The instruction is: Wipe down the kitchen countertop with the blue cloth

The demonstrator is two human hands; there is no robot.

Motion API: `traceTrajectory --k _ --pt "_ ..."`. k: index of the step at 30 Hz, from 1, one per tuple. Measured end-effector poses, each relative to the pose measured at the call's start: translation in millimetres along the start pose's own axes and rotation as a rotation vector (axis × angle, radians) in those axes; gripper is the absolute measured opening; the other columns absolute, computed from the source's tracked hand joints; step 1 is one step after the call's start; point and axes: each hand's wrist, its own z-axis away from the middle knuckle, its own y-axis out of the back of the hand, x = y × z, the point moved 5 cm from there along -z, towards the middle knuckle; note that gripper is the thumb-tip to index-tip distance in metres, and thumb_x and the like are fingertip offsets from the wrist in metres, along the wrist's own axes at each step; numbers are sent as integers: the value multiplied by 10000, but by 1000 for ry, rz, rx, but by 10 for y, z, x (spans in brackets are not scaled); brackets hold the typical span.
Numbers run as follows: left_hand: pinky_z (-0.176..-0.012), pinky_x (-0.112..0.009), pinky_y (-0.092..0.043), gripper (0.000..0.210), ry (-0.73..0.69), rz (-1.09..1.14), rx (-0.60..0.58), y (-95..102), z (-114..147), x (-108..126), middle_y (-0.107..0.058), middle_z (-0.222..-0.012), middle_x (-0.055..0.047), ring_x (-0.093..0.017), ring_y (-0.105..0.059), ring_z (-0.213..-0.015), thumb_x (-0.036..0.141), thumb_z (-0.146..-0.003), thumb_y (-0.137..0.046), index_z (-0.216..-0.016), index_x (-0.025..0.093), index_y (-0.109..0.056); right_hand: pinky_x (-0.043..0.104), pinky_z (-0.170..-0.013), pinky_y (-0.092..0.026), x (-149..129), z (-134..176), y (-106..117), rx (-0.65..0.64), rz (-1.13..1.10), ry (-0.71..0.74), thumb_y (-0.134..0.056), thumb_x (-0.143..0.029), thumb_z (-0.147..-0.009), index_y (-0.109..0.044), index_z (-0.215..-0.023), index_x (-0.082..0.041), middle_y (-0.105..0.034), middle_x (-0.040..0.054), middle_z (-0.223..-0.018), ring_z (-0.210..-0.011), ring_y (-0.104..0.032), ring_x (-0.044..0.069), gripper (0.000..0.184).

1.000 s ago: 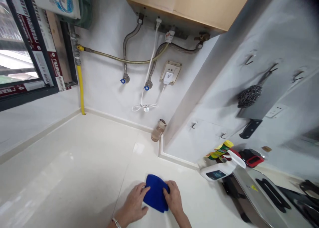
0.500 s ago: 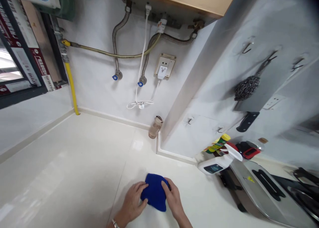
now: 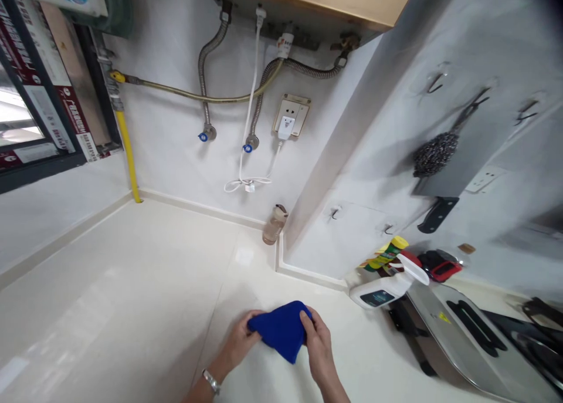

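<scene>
Pale counter (image 3: 145, 291) under bottle (image 3: 273, 227), sprayer (image 3: 385, 288), metal appliance (image 3: 440, 327)

The left forearm (image 3: 199, 395) slants up and rightward from the bottom edge; the right forearm (image 3: 335, 388) leans up and leftward. The bare left hand (image 3: 240, 339) points inward, fingers curled and closed in a pinch with the thumb. The bare right hand (image 3: 319, 339) stands more upright, thumb extended on the near side, fingers bent behind. The two hands are apart, roughly level.
</scene>
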Motion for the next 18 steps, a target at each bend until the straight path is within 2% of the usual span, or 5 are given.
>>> traceTrajectory --k 5,8,12,15,18 --pt "-834 -397 -566 486 169 279 -60 -96 129 -73 -665 -1177 -89 -211 -657 -983 453 -830 -622 -1243 212 -536 348 -627 -483 -65 33 78 43 550 270 -362 -668 -862 -571 -1107 -217 -675 50 -797 -670 -606 217 554" --pt "-816 -425 -571 491 217 312 -41 -141 208 -152 -685 -1131 -93 -218 -671 -945 490 -865 -551 -1264 205 -527 357 -577 -440 -89 69 72 85 771 362 -266 -645 -895 -573 -1033 -224 -630 36 -671 -577 -577 223 539" --pt "-795 -388 -568 432 179 56 19 -83 193 -163 -699 -1098 -80 -210 -657 -951 455 -890 -476 -1226 203 -579 333 -500 -431 -41 52 78 -15 629 249 -278 -666 -895 -560 -1021 -235 -592 2 -595 -530 -564 211 530" --pt "-849 -343 -545 381 35 -222 66 22 137 8 -711 -1071 -52 -179 -648 -932 281 -855 -460 -1199 211 -607 335 -586 -505 -45 30 101 -2 500 178 -363 -698 -855 -572 -1066 -228 -675 29 -735 -661 -632 219 555" --pt "-896 -329 -525 497 -80 -437 29 101 106 255 -706 -1108 -39 -160 -643 -935 136 -783 -409 -1238 228 -587 337 -693 -532 -90 14 107 54 457 193 -411 -698 -828 -592 -1058 -226 -711 45 -850 -768 -656 223 555"
